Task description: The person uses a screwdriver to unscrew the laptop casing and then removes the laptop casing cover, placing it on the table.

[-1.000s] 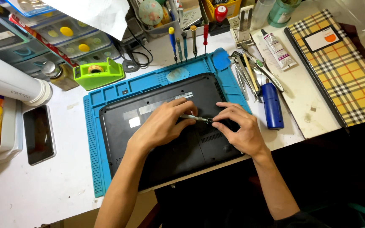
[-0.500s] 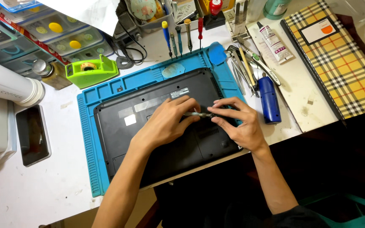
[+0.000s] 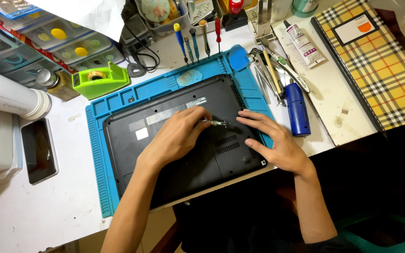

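Observation:
A black laptop (image 3: 198, 171) lies bottom-up on a blue work mat (image 3: 98, 154). My left hand (image 3: 176, 138) rests on the middle of its base. Its fingers pinch a small metal screwdriver (image 3: 215, 123), whose tip points right, close above the vent slots. My right hand (image 3: 273, 140) lies flat on the laptop's right end, fingers spread and holding nothing. Its fingertips sit just right of the screwdriver tip.
A green tape dispenser (image 3: 100, 80) stands behind the mat, with screwdrivers (image 3: 195, 40) and tweezers (image 3: 270, 70) nearby. A blue cylindrical tool (image 3: 297, 110) and a plaid notebook (image 3: 376, 61) lie to the right. A dark phone (image 3: 38, 150) and a white bottle (image 3: 5, 96) are at the left.
My right hand has let go of the screwdriver and moved right, opening flat on the laptop. My left hand keeps hold of the screwdriver.

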